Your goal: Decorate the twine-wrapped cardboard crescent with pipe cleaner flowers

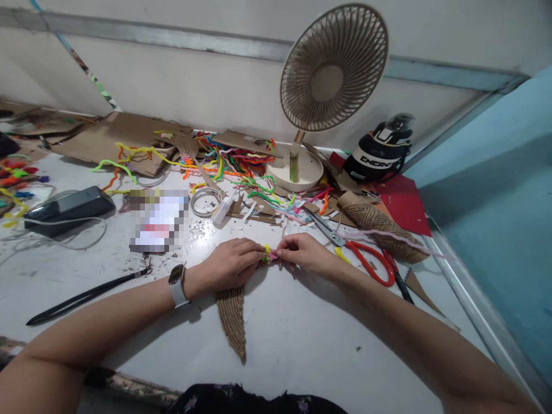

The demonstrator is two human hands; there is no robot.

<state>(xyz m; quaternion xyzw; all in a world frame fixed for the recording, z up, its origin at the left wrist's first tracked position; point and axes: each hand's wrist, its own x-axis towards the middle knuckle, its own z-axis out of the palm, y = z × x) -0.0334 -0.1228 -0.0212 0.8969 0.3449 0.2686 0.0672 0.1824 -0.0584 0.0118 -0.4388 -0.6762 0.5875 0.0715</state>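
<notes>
My left hand and my right hand meet at the middle of the white table, fingers pinched together. Between the fingertips sits a small twist of pink and yellow pipe cleaner, held from both sides. It sits at the wide top of a jute-wrapped cone that lies flat with its tip pointing toward me. My left hand rests on the cone's upper end. A watch is on my left wrist.
Red-handled scissors lie just right of my right hand. A pile of coloured pipe cleaners and cardboard scraps lies behind. A desk fan, a black bottle, a jute roll, a power bank and a black lanyard lie around.
</notes>
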